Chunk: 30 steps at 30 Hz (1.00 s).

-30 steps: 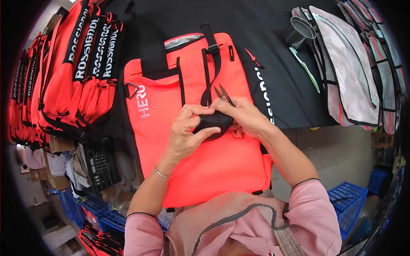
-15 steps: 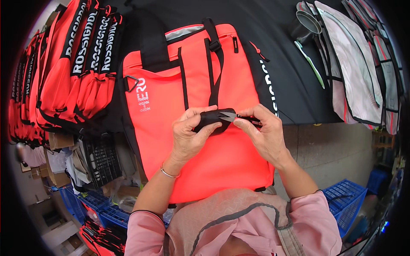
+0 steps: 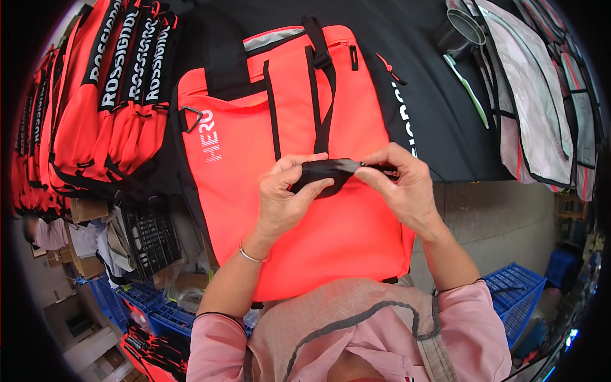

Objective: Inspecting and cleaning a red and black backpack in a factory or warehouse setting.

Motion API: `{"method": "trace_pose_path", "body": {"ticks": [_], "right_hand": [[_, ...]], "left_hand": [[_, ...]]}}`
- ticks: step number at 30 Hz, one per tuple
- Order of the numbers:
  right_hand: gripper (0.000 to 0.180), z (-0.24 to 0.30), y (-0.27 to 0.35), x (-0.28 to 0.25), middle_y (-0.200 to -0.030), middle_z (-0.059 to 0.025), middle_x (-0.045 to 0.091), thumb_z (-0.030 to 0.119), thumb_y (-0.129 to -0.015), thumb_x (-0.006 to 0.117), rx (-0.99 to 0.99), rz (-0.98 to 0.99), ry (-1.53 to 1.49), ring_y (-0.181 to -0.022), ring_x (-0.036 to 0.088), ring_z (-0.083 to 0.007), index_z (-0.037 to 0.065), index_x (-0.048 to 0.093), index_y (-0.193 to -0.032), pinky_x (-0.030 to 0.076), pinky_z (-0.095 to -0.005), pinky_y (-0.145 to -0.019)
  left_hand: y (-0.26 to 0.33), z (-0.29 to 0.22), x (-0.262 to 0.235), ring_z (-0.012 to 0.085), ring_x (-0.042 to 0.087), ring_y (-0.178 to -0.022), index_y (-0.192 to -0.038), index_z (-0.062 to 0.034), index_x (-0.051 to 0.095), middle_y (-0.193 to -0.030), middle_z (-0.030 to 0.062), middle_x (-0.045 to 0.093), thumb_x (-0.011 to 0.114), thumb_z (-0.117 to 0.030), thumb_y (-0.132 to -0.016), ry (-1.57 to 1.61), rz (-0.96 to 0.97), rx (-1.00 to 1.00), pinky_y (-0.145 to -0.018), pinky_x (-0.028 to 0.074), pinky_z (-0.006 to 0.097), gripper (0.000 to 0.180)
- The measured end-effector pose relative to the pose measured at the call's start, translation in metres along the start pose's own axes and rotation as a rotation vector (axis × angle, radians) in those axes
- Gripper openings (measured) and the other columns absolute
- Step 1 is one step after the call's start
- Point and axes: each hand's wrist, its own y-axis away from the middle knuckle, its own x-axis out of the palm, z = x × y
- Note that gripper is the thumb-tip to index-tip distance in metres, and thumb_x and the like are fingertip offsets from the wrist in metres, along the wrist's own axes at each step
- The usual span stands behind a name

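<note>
A bright coral-red bag [image 3: 299, 248] with black straps lies flat in front of me, its lower edge against my apron. Over its middle, my left hand [image 3: 280, 194] pinches a black strap piece [image 3: 316, 172] between thumb and fingers. My right hand [image 3: 402, 184] grips small thread snips [image 3: 349, 165], their pale blades smeared by motion against the right end of the strap piece. The snips' black handle runs back under my right fingers. Whether the blades are apart or closed, I cannot make out.
Stacked coral-red bags [image 3: 118, 121] stand on the left. On the black table cover [image 3: 407, 38], a grey cup [image 3: 461, 32] and a green-and-white toothbrush [image 3: 468, 92] lie near grey-pink fabric panels [image 3: 522, 83]. Blue crates [image 3: 512, 293] sit below on both sides.
My right hand has shifted slightly right and up with the snips. The blades, spread apart before, now look blurred. The bag has slid a little up in view.
</note>
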Motion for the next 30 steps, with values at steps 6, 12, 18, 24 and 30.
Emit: {"method": "trace_pose_path", "body": {"ticks": [6, 12, 18, 24, 30], "right_hand": [[0.016, 0.0, 0.001, 0.0, -0.083, -0.0092, 0.065, 0.009, -0.085, 0.075, 0.002, -0.008, 0.055, -0.072, 0.064, -0.0168, -0.002, 0.065, -0.092, 0.052, -0.0287, -0.067], [0.014, -0.004, 0.001, -0.004, -0.078, -0.0085, 0.065, 0.01, -0.086, 0.074, 0.009, 0.039, 0.075, -0.068, 0.062, -0.0131, -0.001, 0.066, -0.088, 0.051, -0.0265, -0.064], [0.023, -0.008, 0.004, -0.018, -0.078, -0.001, 0.061, 0.013, -0.088, 0.073, 0.136, -0.111, -0.187, -0.069, 0.056, -0.0068, -0.001, 0.061, -0.102, 0.048, -0.0231, -0.064], [0.021, 0.006, 0.032, -0.011, -0.077, -0.0001, 0.064, 0.009, -0.085, 0.076, 0.103, -0.12, -0.147, -0.069, 0.058, -0.0051, 0.0, 0.065, -0.101, 0.049, -0.0198, -0.06], [0.015, 0.019, 0.068, -0.004, -0.082, -0.0025, 0.07, 0.003, -0.084, 0.075, 0.054, 0.155, -0.175, -0.075, 0.063, -0.0064, -0.001, 0.07, -0.097, 0.051, -0.0215, -0.069]], "left_hand": [[0.003, 0.004, -0.002, 0.0121, 0.064, -0.089, -0.102, -0.0003, 0.074, -0.106, 0.01, 0.069, 0.076, 0.003, -0.079, -0.018, 0.026, 0.007, -0.076, 0.051, 0.023, 0.023], [0.015, -0.001, -0.001, 0.0148, 0.066, -0.092, -0.099, -0.0001, 0.075, -0.105, 0.0118, 0.069, 0.077, 0.002, -0.077, -0.033, 0.018, -0.029, -0.079, 0.053, 0.025, 0.022], [0.063, -0.013, -0.019, 0.038, 0.045, -0.133, -0.096, -0.0053, 0.075, -0.137, 0.0174, 0.056, 0.066, 0.005, -0.065, -0.577, 0.523, 0.455, -0.11, 0.036, 0.053, 0.034], [0.124, -0.03, -0.009, 0.0488, 0.017, -0.143, -0.125, -0.0207, 0.067, -0.158, 0.0216, 0.022, 0.058, 0.009, -0.074, -0.947, 0.336, 0.333, -0.113, 0.029, 0.054, 0.059], [0.15, -0.042, -0.007, 0.0237, 0.062, -0.098, -0.12, -0.0031, 0.062, -0.115, 0.0189, 0.059, 0.06, -0.003, -0.091, -0.32, -0.039, -0.3, -0.076, 0.053, 0.033, 0.028]]}}
